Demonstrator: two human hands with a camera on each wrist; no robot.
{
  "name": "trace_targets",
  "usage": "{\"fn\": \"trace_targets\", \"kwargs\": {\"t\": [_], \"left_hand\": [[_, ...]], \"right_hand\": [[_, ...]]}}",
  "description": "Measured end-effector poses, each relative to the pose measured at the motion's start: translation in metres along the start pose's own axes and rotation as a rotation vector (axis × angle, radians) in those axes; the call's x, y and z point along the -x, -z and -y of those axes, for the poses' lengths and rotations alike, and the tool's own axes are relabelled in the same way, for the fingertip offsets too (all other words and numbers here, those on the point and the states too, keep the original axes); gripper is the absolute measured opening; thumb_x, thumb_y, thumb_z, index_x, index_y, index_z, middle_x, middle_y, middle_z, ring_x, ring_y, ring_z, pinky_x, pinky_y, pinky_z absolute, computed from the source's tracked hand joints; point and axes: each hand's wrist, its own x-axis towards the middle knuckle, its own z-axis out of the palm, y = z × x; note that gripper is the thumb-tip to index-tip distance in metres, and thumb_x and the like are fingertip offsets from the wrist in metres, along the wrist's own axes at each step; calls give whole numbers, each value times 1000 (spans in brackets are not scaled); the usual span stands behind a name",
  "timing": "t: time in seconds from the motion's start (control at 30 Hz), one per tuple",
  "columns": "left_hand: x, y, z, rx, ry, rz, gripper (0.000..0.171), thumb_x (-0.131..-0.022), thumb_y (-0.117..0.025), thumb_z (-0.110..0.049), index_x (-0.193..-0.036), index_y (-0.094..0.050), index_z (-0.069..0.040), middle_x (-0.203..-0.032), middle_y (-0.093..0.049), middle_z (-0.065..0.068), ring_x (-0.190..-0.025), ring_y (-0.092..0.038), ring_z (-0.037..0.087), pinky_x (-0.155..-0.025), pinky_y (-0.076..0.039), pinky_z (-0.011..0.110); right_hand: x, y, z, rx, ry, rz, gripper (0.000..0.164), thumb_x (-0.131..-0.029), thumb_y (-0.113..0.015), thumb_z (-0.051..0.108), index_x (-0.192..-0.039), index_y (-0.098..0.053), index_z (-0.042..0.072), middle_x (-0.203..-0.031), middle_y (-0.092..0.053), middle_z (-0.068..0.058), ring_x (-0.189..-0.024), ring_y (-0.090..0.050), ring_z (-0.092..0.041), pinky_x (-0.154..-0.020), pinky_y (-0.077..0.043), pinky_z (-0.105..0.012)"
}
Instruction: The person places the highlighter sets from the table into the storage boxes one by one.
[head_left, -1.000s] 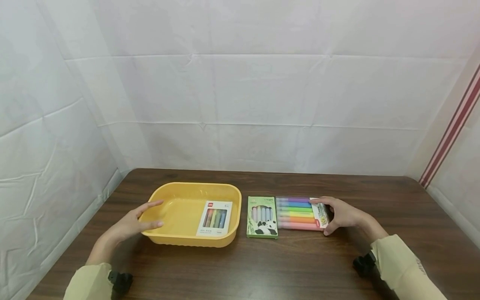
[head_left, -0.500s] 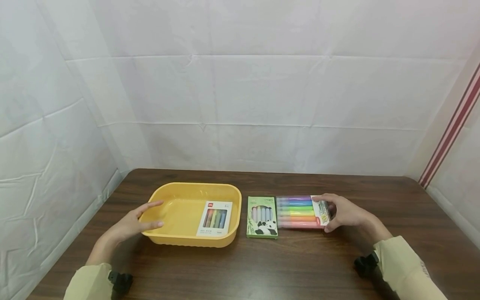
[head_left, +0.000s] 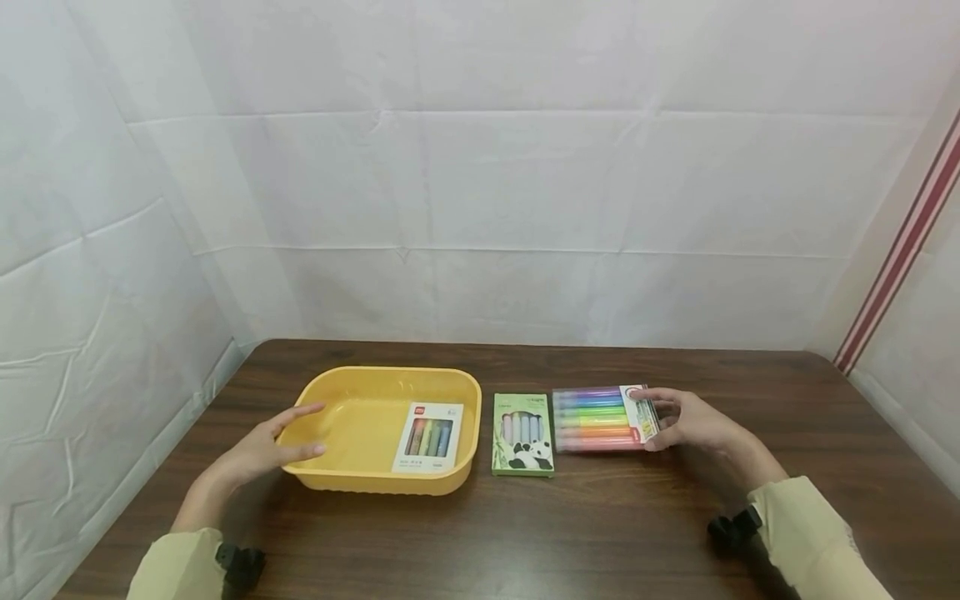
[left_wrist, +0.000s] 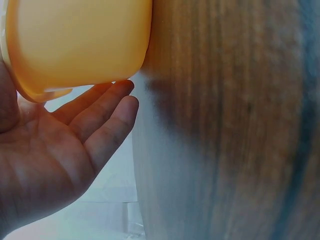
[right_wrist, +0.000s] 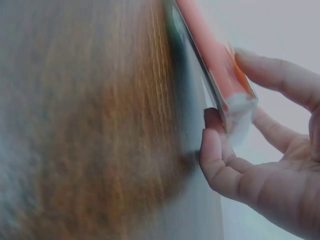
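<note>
My left hand [head_left: 258,450] grips the left end of a yellow plastic basket [head_left: 311,479], thumb and forefinger over its rim; in the left wrist view other fingers [left_wrist: 107,107] lie against its outer wall. My right hand [head_left: 697,429] pinches the label end of a clear pack of rainbow-coloured markers [head_left: 596,421]. In the right wrist view that end of the pack [right_wrist: 220,65] is raised off the table, with the thumb on top and curled fingers beneath. A green panda box of pastel sticks [head_left: 523,433] lies directly left of the pack.
Inside the basket, at its right side, a white box of coloured sticks [head_left: 429,437] lies propped on the wall. Everything stands on a dark wooden table [head_left: 480,542]. White sheeting [head_left: 480,208] hangs behind and on both sides.
My right hand has raised the label end of the marker pack, tilting it up, while the fingers closed further round it. The left hand, basket and panda box stay put.
</note>
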Motion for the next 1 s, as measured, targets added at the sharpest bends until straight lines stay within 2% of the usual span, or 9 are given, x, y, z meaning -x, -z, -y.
{"fn": "trace_targets", "kwargs": {"t": [0.1,0.27,0.33,0.43,0.57,1.0], "left_hand": [[1,0,-1,5,10,3,72,-83,-65,-32,-141,-30,-8,-144,-13,33,-129,-12,52,-93,-25,67],[1,0,-4,7,8,6,72,-84,-65,-32,-142,-30,-8,-144,-13,32,-129,-11,52,-93,-24,67],[1,0,-4,8,8,4,72,-84,-65,-32,-142,-30,-8,-144,-12,33,-129,-10,52,-93,-23,67],[1,0,-4,8,9,1,73,-83,-66,-32,-142,-30,-7,-144,-12,33,-129,-11,53,-93,-23,67],[1,0,-4,10,4,0,73,-83,-66,-32,-141,-30,-7,-144,-12,33,-129,-11,53,-93,-23,68],[1,0,0,25,-6,0,71,-83,-65,-32,-141,-31,-7,-144,-12,33,-129,-10,53,-93,-23,68]], "right_hand": [[2,-1,0,-81,-23,-6,81,-66,-79,3,-135,-39,-2,-128,-38,-32,-93,-52,-24,-75,-47,-29],[5,0,-2,-182,-28,20,76,-69,-76,2,-135,-39,-2,-118,-48,-25,-93,-54,-20,-77,-49,-29],[6,1,-3,-225,-24,35,75,-71,-75,2,-136,-38,-1,-122,-44,-26,-91,-55,-19,-76,-51,-30],[7,2,-7,-286,-18,65,72,-74,-72,1,-137,-38,2,-133,-27,-31,-89,-57,-19,-75,-52,-32],[8,5,-11,-337,-23,90,71,-75,-71,0,-138,-39,5,-140,-10,-31,-87,-58,-19,-75,-53,-32],[10,5,-17,-383,-5,98,73,-76,-69,-1,-140,-35,8,-143,-2,-31,-89,-55,-17,-76,-51,-29]]}}
